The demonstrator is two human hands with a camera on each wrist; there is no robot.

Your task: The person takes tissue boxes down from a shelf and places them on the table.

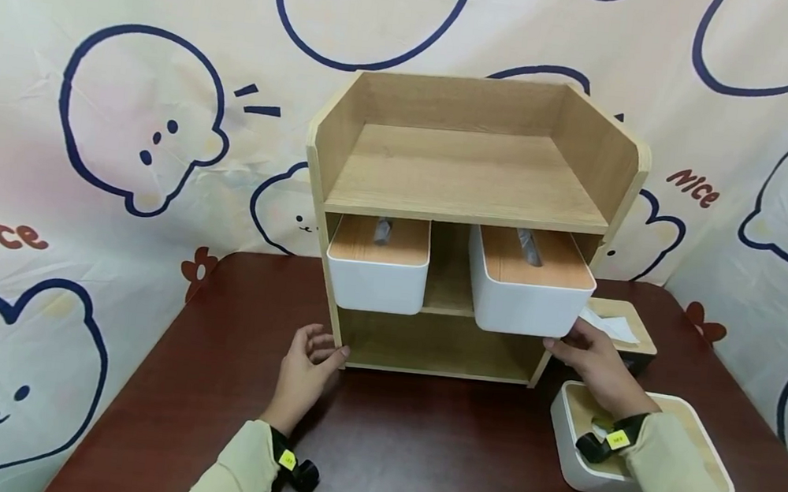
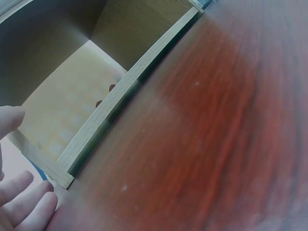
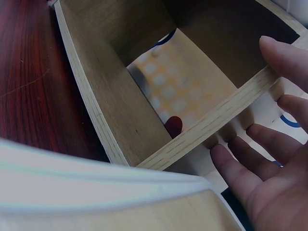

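A light wooden desktop shelf (image 1: 472, 178) stands upright on the table. At its lower left front, my left hand (image 1: 303, 380) holds the side panel, thumb at the front edge and fingers along the outside. My right hand (image 1: 599, 369) grips the opposite side panel (image 3: 211, 122); its thumb lies at the front edge and its fingertips press the outer face. Two white boxes with wooden lids, a left one (image 1: 376, 286) and a right one (image 1: 533, 309), sit in the middle level and jut out in front. A grey strip lies on each lid.
Another white box with a wooden lid (image 1: 693, 429) stands on the dark red-brown table (image 1: 431, 448), under my right forearm. Behind it is a tissue box (image 1: 626, 314) with a tissue sticking out. A cartoon-printed cloth (image 1: 128, 117) hangs behind and at the sides.
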